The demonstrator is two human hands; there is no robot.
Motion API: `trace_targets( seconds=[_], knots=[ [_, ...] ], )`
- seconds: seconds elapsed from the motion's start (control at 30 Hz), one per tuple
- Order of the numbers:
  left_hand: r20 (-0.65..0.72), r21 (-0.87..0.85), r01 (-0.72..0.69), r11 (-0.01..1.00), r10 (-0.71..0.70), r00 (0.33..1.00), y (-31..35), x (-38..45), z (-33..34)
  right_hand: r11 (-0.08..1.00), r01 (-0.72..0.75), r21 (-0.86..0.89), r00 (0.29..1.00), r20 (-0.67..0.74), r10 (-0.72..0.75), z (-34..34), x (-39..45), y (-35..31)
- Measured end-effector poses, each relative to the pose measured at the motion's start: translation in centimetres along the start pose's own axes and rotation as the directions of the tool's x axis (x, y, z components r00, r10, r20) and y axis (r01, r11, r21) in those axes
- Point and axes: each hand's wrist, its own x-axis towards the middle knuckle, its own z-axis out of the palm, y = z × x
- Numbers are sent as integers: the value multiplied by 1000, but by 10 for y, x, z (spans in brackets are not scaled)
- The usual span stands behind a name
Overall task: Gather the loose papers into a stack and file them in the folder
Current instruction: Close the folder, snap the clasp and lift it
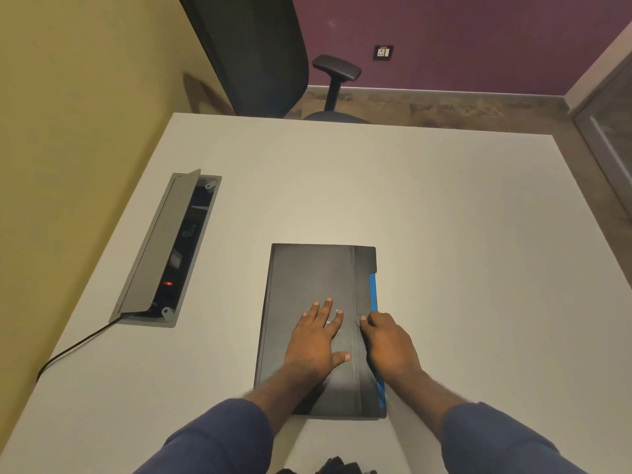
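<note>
- Left hand (319, 336): flat, fingers spread, pressing black plastic folder (307, 268) near white table's (444, 217) near edge.
- Right hand (386, 336): fingers curled, pinching folder's right-edge elastic band (353, 285); folder's long axis runs away from person.

Black folder (307, 278), closed, flat on white table, long side running away from viewer, spine at left. Thin elastic band (352, 285) down cover nr right edge. Blue strip (373, 292) poking out along right side, under cover. No loose papers visible outside; contents can't be seen.
</note>
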Motion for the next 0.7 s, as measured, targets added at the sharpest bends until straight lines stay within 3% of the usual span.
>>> trace_targets(
  seconds=[0.5,0.63,0.7],
  knots=[
    [15,28,-6,1000,6,1000,1,0,-3,998,-27,64,999,45,24,-12,11,-4],
    [31,48,-24,999,23,999,-6,-1,-7,970,-104,220,994,39,97,-24,7,-1],
    [-13,29,-1,1000,1,1000,-13,-5,-11,893,-224,391,964,-49,263,-25,-4,2]
  ],
)
